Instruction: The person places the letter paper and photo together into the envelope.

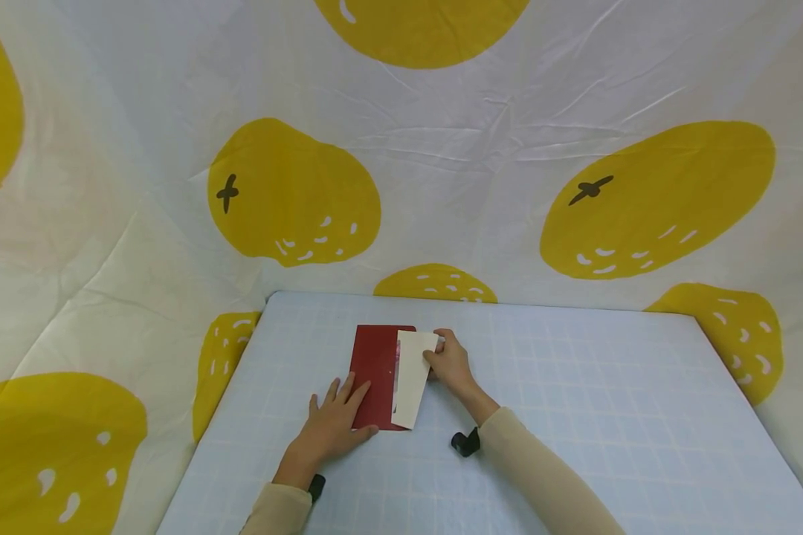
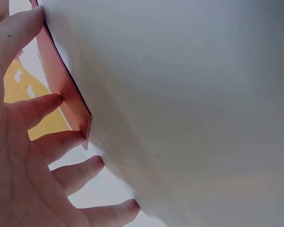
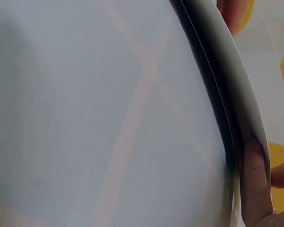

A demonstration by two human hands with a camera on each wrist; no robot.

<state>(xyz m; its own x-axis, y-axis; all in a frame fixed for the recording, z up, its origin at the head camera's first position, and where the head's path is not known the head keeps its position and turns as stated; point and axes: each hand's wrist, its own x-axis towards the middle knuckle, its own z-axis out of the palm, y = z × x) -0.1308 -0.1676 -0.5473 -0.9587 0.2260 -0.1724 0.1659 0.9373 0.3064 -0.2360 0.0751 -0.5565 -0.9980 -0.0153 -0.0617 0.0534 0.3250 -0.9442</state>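
Note:
A red card lies on the table, longer front to back than wide. Over its right side leans a cream-white panel, with a narrow strip of coloured print along the panel's left edge. My right hand pinches the panel's upper right edge between thumb and fingers; in the right wrist view the panel stands raised and bowed, a finger against its inner face. My left hand spreads its fingers at the card's lower left, some fingertips on the red card, others on the table.
A pale blue checked cloth covers the table. Behind it and to both sides hangs a white curtain printed with large yellow fruit. Black wrist cameras sit at both wrists, close above the cloth.

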